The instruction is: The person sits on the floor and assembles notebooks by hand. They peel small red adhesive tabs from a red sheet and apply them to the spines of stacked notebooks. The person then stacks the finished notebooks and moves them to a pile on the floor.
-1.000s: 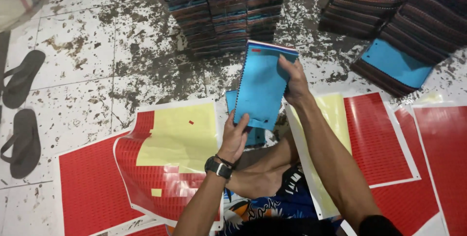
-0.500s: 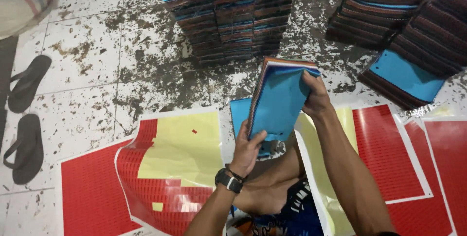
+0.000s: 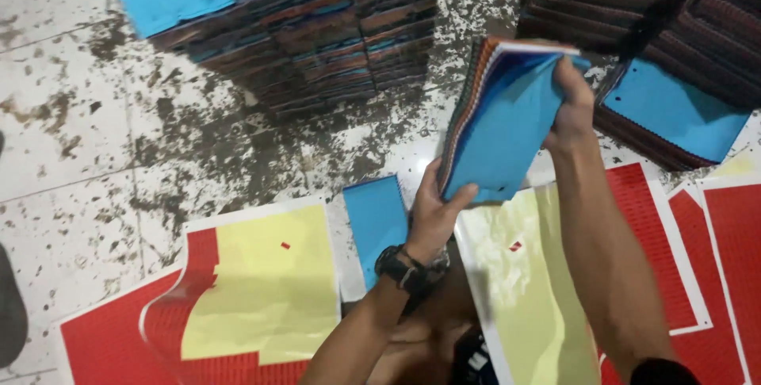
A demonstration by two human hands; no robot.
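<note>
A view from above of a person sitting on a stained tiled floor [image 3: 103, 147], both bare hands raised around a bundle of blue-covered booklets [image 3: 507, 127]. The right hand [image 3: 572, 103] grips the bundle's upper right corner, fingers closed over the top edge. The left hand [image 3: 434, 210], with a dark wristwatch [image 3: 404, 268] on its wrist, cups the lower left corner, thumb pressed on the blue cover. The bundle is tilted upright in the air, its striped page edges facing left, well above the floor.

Beneath the hands, one more blue booklet [image 3: 376, 226] lies flat between large red and yellow printed sheets [image 3: 261, 290] spread over the floor. Tall stacks of similar booklets [image 3: 317, 28] stand beyond, with more stacks [image 3: 650, 44] to the right.

The step in hand looks like squaring up or gathering a batch of booklets. The next move seems to call for a firm two-handed hold so the loose covers stay aligned while the bundle is carried to a stack.

Compared with half a second earlier, the bundle sits higher and further right, closer to the right-hand stacks, and the camera has moved nearer the piles
</note>
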